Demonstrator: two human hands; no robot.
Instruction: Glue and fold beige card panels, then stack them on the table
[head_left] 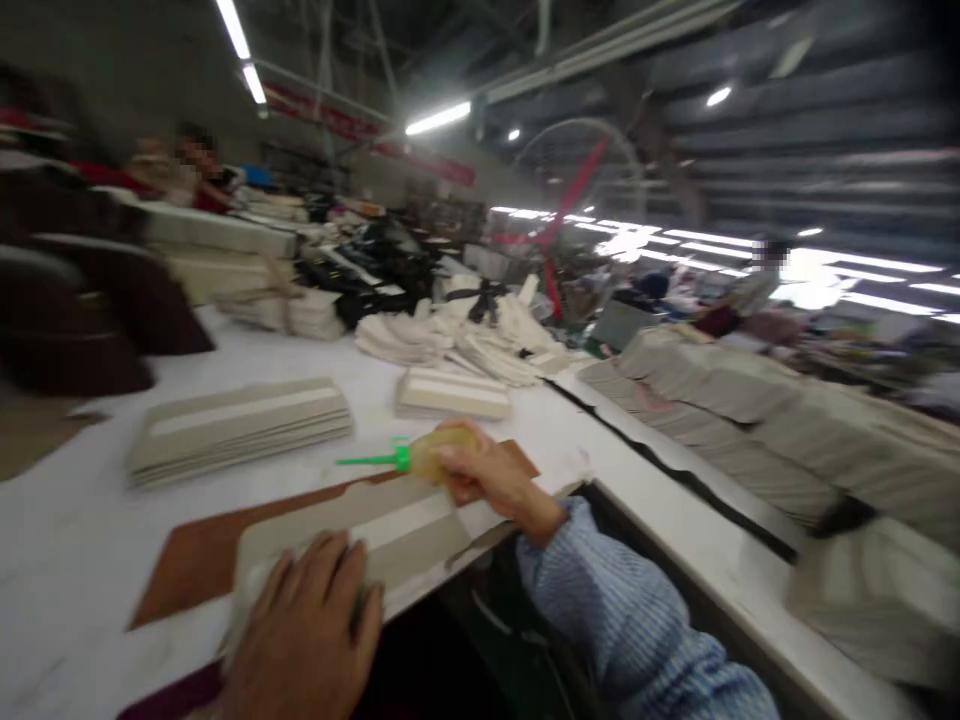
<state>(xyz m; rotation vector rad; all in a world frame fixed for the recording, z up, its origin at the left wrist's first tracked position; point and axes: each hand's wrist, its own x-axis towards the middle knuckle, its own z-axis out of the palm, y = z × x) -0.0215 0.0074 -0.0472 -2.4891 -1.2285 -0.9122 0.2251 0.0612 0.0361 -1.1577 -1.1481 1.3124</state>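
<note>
My right hand (487, 470) is closed round a soft yellowish glue bottle (431, 457) with a long green nozzle that points left. The bottle is held tilted on its side above a beige panel (405, 515) with a pale strip along it. Flat on the near left part of that panel lies my left hand (311, 610), its fingers stretched out and slightly spread. Under the panel, a brown sheet (195, 565) shows along the far and left sides. No glue can be made out on the panel.
Beyond my hands are a stack of beige panels (240, 430) and a smaller stack (454, 393). Cream pieces (465, 330) lie heaped at the back. Dark brown curved pieces (67, 310) stand at left. Long grey-beige stacks (750, 410) line the right. Other people are far off.
</note>
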